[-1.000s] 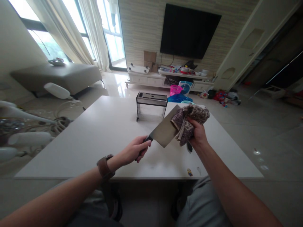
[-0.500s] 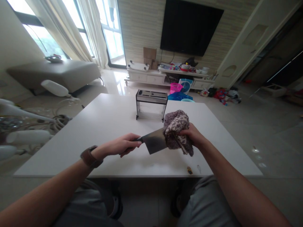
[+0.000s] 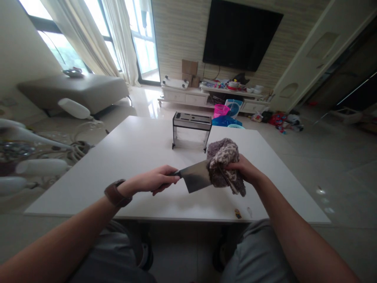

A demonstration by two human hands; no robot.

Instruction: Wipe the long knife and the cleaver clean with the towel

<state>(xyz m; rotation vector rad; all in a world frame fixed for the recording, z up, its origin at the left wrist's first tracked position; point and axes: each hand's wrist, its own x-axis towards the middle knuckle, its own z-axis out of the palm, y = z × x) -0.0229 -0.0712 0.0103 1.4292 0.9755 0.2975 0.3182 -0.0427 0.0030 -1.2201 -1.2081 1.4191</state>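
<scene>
My left hand point(image 3: 161, 179) grips the black handle of a cleaver point(image 3: 196, 177), whose wide metal blade points right above the white table point(image 3: 123, 157). A brown and cream patterned cloth point(image 3: 224, 161) is wrapped round the far end of the blade and hides it. My right hand point(image 3: 242, 168) holds this cloth from the right side, its fingers partly covered by the folds. Behind the blade, a knife rack point(image 3: 192, 122) with a dark slotted top and a see-through body stands upright on the table.
Near the table's front edge lie a small yellow and black item point(image 3: 238, 213) and a small clear item point(image 3: 249, 212). White lamp arms point(image 3: 44, 167) are at the left. Beyond the table are a pink basket point(image 3: 220, 110) and a low white cabinet point(image 3: 188, 97).
The whole view has shifted slightly, so things appear a little further right. Both hands keep their hold on the cleaver and cloth, with hardly any change between them.
</scene>
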